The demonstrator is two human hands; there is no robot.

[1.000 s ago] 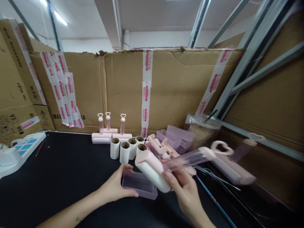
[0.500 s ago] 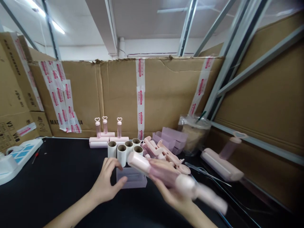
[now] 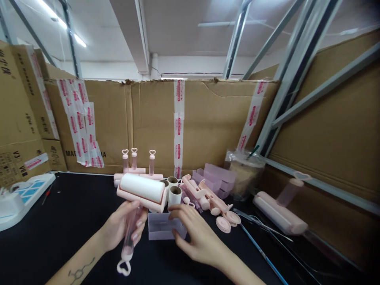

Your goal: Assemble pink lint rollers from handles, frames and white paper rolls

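While roller [image 3: 143, 187] half-hides tubes [image 3: 174, 200], pink parts [image 3: 213, 201] beside

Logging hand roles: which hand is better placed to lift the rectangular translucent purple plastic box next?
Probably the right hand: its fingers are at the box. The left hand holds the pink-and-white cylindrical roller by its translucent handle.

Left hand [image 3: 114, 229] bare, slim-fingered. Left forearm [image 3: 86, 253] bare to picture's lower edge, slim, tapering toward hand. Tattoo [image 3: 79, 273] on it: thin dark lines, like chemical formula; hexagonal ring in middle, short branch off one side, zigzag line running from ring toward hand, another stroke leading down. Finest strokes too small to make out. Right hand [image 3: 198, 237] also bare, slim-fingered. Right forearm [image 3: 237, 270] bare, slim, plain along visible stretch.
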